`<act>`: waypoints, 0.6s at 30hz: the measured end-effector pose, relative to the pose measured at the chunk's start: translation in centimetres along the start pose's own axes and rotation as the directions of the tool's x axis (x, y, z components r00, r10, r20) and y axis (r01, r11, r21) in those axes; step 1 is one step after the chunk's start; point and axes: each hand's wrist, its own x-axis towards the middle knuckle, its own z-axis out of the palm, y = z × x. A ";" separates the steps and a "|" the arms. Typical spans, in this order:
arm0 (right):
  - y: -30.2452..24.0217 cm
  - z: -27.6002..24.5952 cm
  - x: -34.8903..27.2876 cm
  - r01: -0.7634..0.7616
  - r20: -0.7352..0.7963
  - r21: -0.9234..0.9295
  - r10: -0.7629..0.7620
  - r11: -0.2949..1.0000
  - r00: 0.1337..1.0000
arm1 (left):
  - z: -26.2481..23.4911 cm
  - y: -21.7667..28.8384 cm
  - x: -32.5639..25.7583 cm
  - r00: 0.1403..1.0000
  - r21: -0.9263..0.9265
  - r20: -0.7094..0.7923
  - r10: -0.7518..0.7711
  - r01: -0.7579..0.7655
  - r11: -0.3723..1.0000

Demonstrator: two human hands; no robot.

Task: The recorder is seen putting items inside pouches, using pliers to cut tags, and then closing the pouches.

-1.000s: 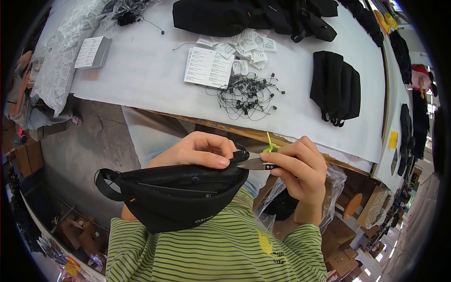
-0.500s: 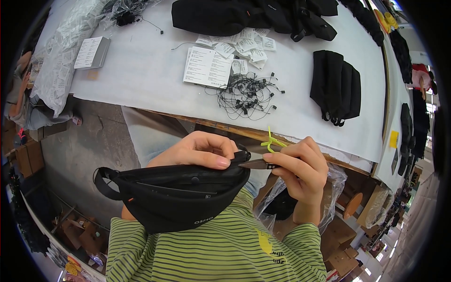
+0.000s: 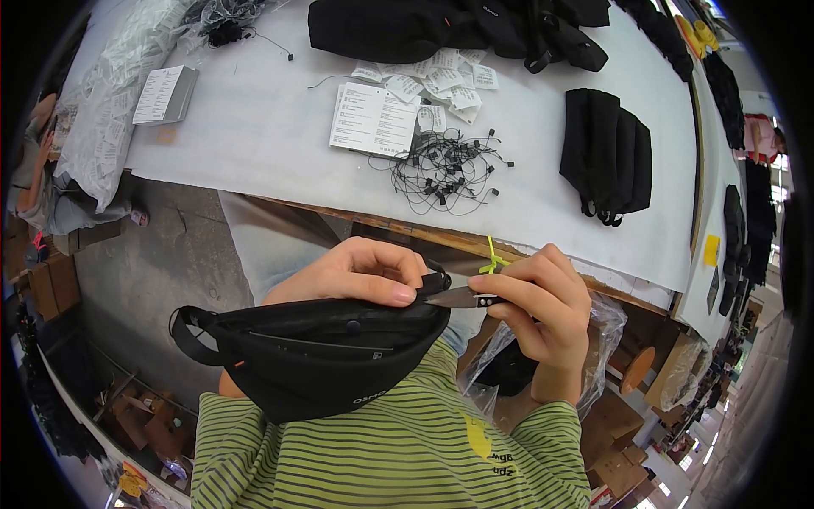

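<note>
A black pouch bag (image 3: 297,377) hangs in front of my striped top, its zipped mouth open along the upper side. My left hand (image 3: 356,273) is closed on its upper edge, thumb on top and fingers curled near the right end. Between thumb and fingers, my right hand (image 3: 547,301) grips a pair of thread snips (image 3: 454,298); a neon green cord (image 3: 493,257) is knotted to them. The pointed blades lie at the bag's right end, beside my left thumb. What the tips touch is too small to tell.
On the white table (image 3: 280,161) ahead lie a stack of printed cards (image 3: 373,119), small white labels (image 3: 445,81) and tangled black strings (image 3: 445,174). Folded black bags (image 3: 606,157) sit at the right, more black bags (image 3: 407,34) at the back. Clear plastic bags (image 3: 127,93) fill the left.
The snips have shifted slightly left, their tips closer to my left thumb. The green cord now stands more upright. My left hand and the bag have barely moved.
</note>
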 end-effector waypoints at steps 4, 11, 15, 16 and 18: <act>0.2 0.1 -0.1 0.002 -0.018 -0.009 -0.003 1.000 1.000 | 0.0 0.0 0.0 1.000 -0.006 -0.002 0.003 -0.003 1.000; 1.5 0.6 -0.6 -0.132 -0.229 0.223 0.184 0.966 0.956 | 0.2 0.1 0.0 1.000 -0.008 0.008 0.028 -0.028 1.000; 6.2 0.4 -0.8 -0.593 -0.033 0.527 0.712 0.608 0.701 | 0.2 -0.1 0.2 0.999 0.024 0.019 0.048 -0.048 0.999; 7.2 0.5 -1.4 -0.687 -0.020 0.252 0.713 0.682 0.701 | 0.1 -0.1 0.2 0.998 0.052 0.015 0.056 -0.056 0.997; 8.3 1.1 -2.4 -0.723 -0.076 -0.150 0.721 0.675 0.689 | 0.2 0.0 0.1 0.998 0.082 0.012 0.067 -0.068 0.994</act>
